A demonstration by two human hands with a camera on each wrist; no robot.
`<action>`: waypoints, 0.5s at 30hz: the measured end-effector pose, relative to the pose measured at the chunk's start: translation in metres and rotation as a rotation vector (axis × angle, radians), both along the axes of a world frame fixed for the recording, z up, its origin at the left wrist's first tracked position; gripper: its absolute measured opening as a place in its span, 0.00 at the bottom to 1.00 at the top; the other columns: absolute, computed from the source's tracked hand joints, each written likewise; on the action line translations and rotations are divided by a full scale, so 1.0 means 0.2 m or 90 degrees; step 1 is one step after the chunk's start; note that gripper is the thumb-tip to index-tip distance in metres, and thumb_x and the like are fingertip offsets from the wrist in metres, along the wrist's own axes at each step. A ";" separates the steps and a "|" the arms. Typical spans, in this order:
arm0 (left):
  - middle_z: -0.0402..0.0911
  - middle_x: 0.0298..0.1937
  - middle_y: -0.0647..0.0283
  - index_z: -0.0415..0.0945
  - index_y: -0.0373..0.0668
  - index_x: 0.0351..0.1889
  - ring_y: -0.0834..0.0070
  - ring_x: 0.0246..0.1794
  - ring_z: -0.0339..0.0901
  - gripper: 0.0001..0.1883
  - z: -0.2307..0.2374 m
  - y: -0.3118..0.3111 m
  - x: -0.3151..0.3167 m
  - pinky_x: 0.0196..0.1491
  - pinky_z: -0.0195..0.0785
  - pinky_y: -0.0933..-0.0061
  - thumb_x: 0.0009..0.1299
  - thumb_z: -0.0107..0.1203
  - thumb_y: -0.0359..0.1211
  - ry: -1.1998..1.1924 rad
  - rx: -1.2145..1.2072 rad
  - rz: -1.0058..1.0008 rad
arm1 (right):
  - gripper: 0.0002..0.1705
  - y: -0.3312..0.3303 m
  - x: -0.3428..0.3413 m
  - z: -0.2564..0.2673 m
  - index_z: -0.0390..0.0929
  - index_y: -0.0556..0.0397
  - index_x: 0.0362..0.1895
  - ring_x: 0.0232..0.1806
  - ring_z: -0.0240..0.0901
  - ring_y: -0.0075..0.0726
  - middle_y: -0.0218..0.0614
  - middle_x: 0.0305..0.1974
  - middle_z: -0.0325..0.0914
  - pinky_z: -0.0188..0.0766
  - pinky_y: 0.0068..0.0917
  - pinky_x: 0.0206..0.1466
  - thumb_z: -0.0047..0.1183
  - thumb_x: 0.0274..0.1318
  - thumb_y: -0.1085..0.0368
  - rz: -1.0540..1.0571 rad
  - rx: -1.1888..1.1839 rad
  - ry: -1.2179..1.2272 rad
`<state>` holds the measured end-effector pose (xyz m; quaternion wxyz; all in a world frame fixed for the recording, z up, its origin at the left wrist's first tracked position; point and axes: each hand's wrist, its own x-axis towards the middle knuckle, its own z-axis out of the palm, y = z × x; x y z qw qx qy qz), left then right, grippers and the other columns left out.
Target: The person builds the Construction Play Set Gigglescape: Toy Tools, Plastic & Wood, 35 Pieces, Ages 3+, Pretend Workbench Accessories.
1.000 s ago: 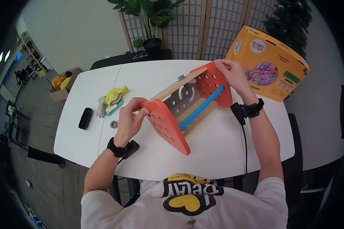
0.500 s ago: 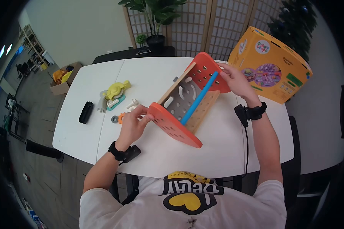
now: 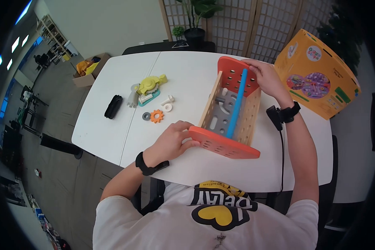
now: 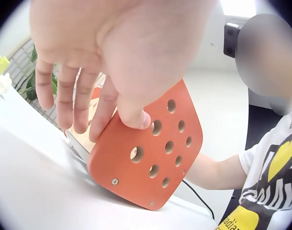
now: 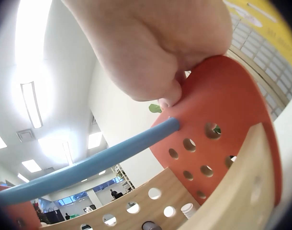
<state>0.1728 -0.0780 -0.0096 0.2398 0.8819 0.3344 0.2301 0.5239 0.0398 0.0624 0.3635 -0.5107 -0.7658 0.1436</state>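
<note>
A toy toolbox, with a blue rod handle (image 3: 237, 104), perforated wooden sides (image 3: 249, 118) and a grey slotted floor (image 3: 221, 121), sits on the white table with its open top up. My left hand (image 3: 168, 143) pinches the near red end panel (image 4: 151, 143), thumb on the outer face and fingers behind the edge. At the far end, my right hand (image 3: 267, 79) grips the other red end panel (image 5: 222, 100) by its upper edge, near the rod's end. A white peg (image 3: 225, 91) shows inside the box.
Left of the box lie an orange gear (image 3: 157, 116), a grey ring (image 3: 146, 116), a white bolt (image 3: 168, 100) and a yellow-green toy piece (image 3: 150, 84). A black case (image 3: 113, 107) lies farther left. The yellow carton (image 3: 316, 75) stands at the back right.
Both hands have turned and tipped the toolbox so its open top faces up, its near end swinging right. The loose gear and bolt beside it have come into fuller view.
</note>
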 end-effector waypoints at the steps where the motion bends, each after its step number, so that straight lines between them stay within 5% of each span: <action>1: 0.84 0.51 0.49 0.86 0.40 0.49 0.50 0.53 0.79 0.16 0.00 -0.01 -0.01 0.57 0.73 0.56 0.70 0.66 0.40 0.006 0.013 -0.005 | 0.16 0.00 0.00 0.00 0.81 0.56 0.59 0.45 0.84 0.49 0.50 0.46 0.86 0.79 0.36 0.51 0.45 0.75 0.69 -0.002 0.006 -0.013; 6: 0.84 0.50 0.51 0.85 0.37 0.47 0.52 0.51 0.81 0.15 0.13 0.07 -0.15 0.57 0.74 0.58 0.68 0.69 0.38 0.013 -0.024 -0.005 | 0.18 -0.01 0.04 0.00 0.80 0.53 0.63 0.49 0.85 0.43 0.45 0.51 0.87 0.79 0.35 0.56 0.49 0.74 0.65 -0.009 -0.064 0.025; 11: 0.84 0.54 0.52 0.84 0.36 0.50 0.53 0.55 0.80 0.19 0.14 0.23 -0.45 0.60 0.74 0.59 0.65 0.71 0.37 0.202 0.096 0.300 | 0.21 -0.12 0.06 -0.01 0.79 0.54 0.65 0.50 0.85 0.38 0.44 0.54 0.86 0.79 0.32 0.56 0.53 0.71 0.64 -0.020 0.050 0.036; 15: 0.84 0.55 0.51 0.83 0.36 0.55 0.53 0.57 0.80 0.21 0.03 0.28 -0.60 0.60 0.75 0.59 0.64 0.70 0.33 0.282 0.064 0.315 | 0.21 -0.26 -0.02 0.10 0.80 0.55 0.63 0.50 0.86 0.38 0.45 0.54 0.86 0.79 0.31 0.55 0.54 0.69 0.65 -0.004 0.039 0.023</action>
